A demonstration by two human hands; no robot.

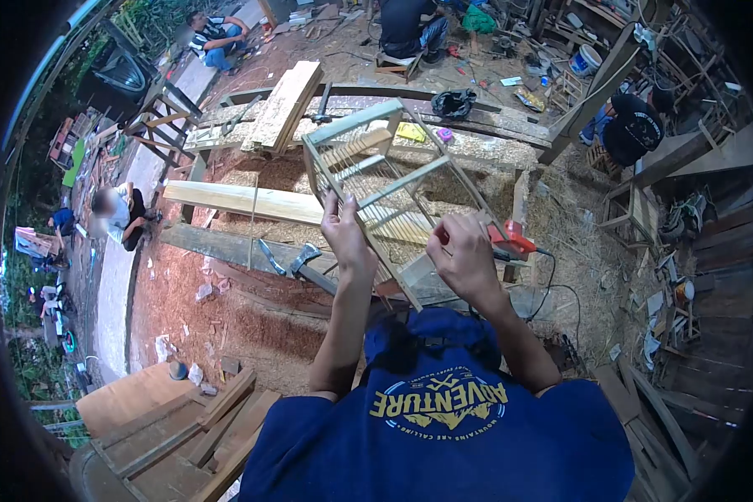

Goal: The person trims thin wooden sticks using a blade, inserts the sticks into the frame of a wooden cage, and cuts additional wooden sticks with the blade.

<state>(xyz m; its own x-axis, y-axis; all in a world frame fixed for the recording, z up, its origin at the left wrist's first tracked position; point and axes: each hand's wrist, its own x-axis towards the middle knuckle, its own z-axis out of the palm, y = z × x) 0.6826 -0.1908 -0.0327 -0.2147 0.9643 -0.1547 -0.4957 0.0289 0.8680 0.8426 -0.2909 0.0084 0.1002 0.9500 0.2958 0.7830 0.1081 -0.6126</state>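
A light wooden frame (406, 181) with crossbars and thin slats or cords across it tilts up in front of me over the workbench. My left hand (347, 238) is closed around its left rail, with the fingertips showing on the upper side. My right hand (468, 258) is held near the frame's lower right part, its fingers curled and pinched together. Whatever the pinch holds, if anything, is too small to tell. Just beyond that hand lies a red power tool (519, 240) with a dark cord. A metal axe or hammer head (306, 254) rests on the bench left of my left forearm.
Stacked planks (284, 105), a hammer (324, 100), a black plastic bag (454, 103) and a yellow item (411, 131) lie on the far bench. A post (590, 105) rises at right. Wood shavings cover the ground, and several people sit around.
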